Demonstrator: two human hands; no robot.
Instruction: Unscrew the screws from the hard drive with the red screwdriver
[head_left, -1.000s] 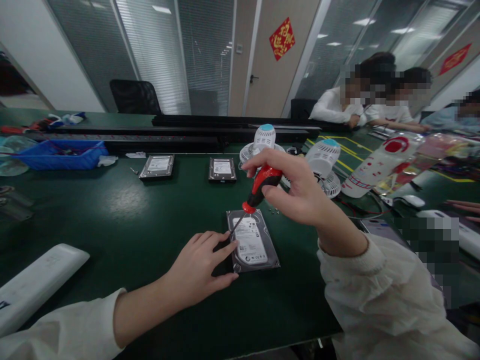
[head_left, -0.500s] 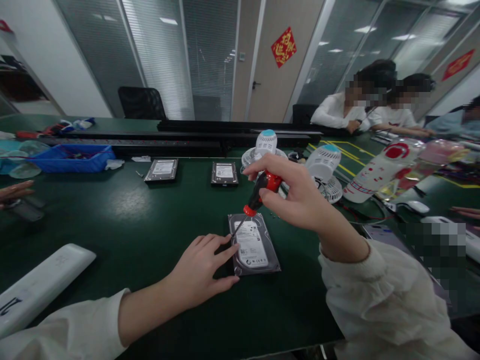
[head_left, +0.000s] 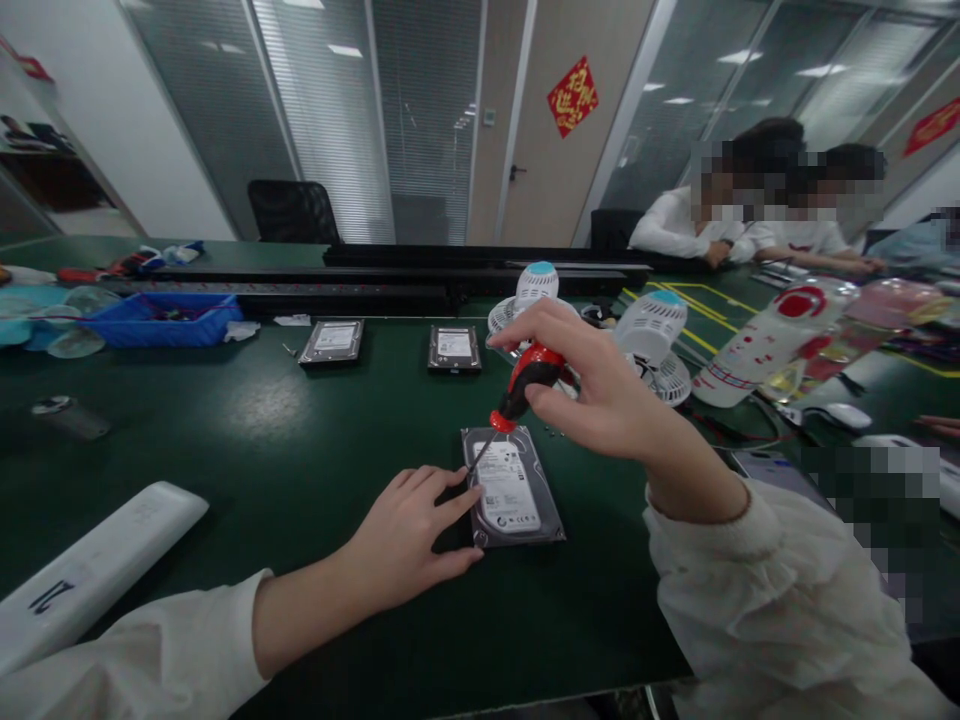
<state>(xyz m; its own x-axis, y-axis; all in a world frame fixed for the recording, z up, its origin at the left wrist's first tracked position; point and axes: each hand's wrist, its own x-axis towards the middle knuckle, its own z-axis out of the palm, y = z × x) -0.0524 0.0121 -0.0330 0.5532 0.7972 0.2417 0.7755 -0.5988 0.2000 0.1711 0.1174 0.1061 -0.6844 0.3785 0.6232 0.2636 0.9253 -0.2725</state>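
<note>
A hard drive (head_left: 544, 500) with a white label lies flat on the green table in front of me. My right hand (head_left: 589, 385) is wrapped round the red and black handle of a screwdriver (head_left: 523, 388). The slanted shaft runs down to the drive's left edge, where its tip meets or nearly meets my fingertips; the exact contact is too small to tell. Along that same edge rests my left hand (head_left: 420, 530), its fingers spread out. The index fingertip lies on the drive's top, and the thumb reaches toward its near left corner.
Two more hard drives, a left one (head_left: 331, 341) and a middle one (head_left: 454, 349), lie farther back. Around them are a blue tray (head_left: 169, 325), white fans (head_left: 651, 325), a bottle (head_left: 765, 345), a metal cylinder (head_left: 69, 417) and a white long case (head_left: 112, 555). People sit at the back right.
The view has shifted slightly, so everything sits a little farther right. Another person's hand at the left edge has gone out of view. My hands keep their places at the drive.
</note>
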